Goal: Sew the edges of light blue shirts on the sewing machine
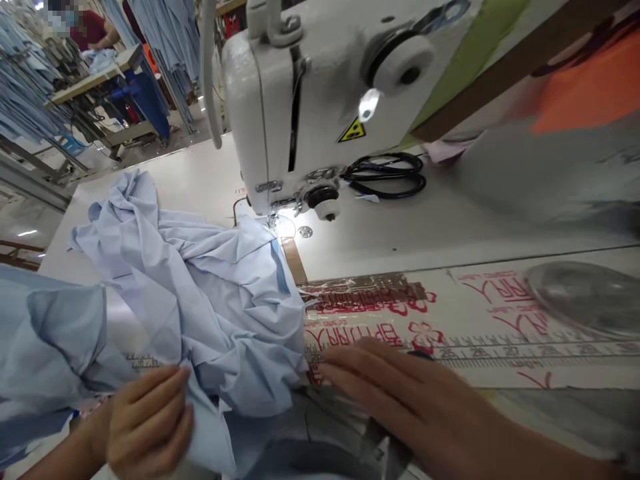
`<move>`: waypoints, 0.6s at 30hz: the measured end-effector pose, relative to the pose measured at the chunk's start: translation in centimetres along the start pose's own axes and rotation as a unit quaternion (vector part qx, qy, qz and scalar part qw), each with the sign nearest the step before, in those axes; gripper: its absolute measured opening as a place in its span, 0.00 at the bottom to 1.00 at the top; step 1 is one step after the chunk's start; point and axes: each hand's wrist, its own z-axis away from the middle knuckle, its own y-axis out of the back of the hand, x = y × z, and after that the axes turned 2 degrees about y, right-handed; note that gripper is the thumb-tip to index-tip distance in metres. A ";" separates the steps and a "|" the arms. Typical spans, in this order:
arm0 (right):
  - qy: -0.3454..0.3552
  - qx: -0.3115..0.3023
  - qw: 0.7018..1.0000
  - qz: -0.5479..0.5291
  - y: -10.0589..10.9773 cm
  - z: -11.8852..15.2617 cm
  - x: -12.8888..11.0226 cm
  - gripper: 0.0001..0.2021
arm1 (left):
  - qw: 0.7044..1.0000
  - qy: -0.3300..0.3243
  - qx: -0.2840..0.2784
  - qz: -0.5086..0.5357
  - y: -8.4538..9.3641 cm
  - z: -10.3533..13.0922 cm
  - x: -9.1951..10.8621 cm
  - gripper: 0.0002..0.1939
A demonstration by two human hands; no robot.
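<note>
Cloth [225, 293] bunched at sewing machine [320, 100].
Left hand [150, 420] at cloth, fingers curled, can't tell if gripping. Right hand [405, 400] by worktop [370, 247] edge, fingers straight, together; grip unclear.

V. bright glare under sewing machine [320, 113], hands [150, 420] [400, 397] sl. blurred.

From where I stand, the left hand [150, 423] is a smear, and I can't make out whether its fingers [165, 383] grip the light-blue cloth [215, 287]. The right hand [395, 390] is blurred too, its arm cut off at the bottom, partly hiding a dark object [390, 457] underneath. The sewing machine [330, 87] runs out past the top edge, glare swallowing its needle. An orange sheet [585, 87] blurs off to the right; the far worker's handiwork [103, 61] is too small to tell.
</note>
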 end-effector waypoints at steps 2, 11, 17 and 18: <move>0.029 -0.002 0.999 0.028 -1.1 0.3 0.0 0.19 | 0.993 -0.115 -0.033 0.016 0.1 1.1 -0.3 0.07; 0.093 0.004 0.996 0.000 -3.6 -1.9 -0.2 0.14 | 0.959 -0.142 -0.191 0.153 0.6 -3.9 1.4 0.10; 0.077 0.012 0.997 -0.002 -3.3 -2.1 0.0 0.15 | 0.911 -0.132 -0.363 0.147 7.9 -6.6 -1.6 0.16; 0.079 0.014 0.997 0.007 -3.3 -2.2 0.0 0.15 | 0.940 -0.130 -0.293 0.120 8.6 -7.1 -1.8 0.16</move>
